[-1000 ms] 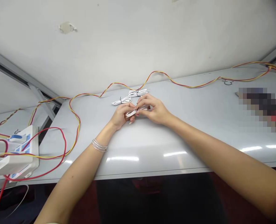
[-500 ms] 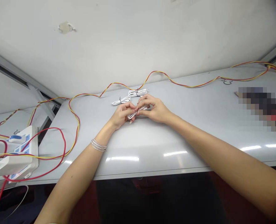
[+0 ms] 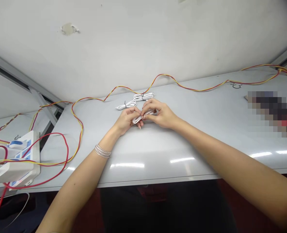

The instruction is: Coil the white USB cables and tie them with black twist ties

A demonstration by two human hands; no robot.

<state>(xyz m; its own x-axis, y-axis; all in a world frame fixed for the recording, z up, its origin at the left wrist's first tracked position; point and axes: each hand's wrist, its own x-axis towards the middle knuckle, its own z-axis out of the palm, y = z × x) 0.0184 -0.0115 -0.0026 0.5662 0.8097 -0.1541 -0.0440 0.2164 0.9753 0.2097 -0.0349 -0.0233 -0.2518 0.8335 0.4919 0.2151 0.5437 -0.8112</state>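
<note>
A coiled white cable (image 3: 136, 120) is held between my two hands above the grey table. My left hand (image 3: 127, 120) grips its left side, thumb and fingers closed around the loops. On the other side, my right hand (image 3: 159, 113) pinches the bundle near its middle, where a thin dark tie shows between the fingertips. Part of the coil is hidden by my fingers. Just beyond my hands lie two more coiled white cables, one on the left (image 3: 126, 105) and one farther back (image 3: 143, 96), each bound with a black tie.
A twisted red and yellow wire (image 3: 119, 86) runs along the back of the table (image 3: 143, 145). At the left edge sits a white and blue power strip (image 3: 34, 152) with plugs and a looped red wire. A blurred-out object (image 3: 271, 110) lies at the right.
The fingers of my left hand have shifted slightly under the cable bundle, and more of its loops show. Both hands stay in nearly the same place.
</note>
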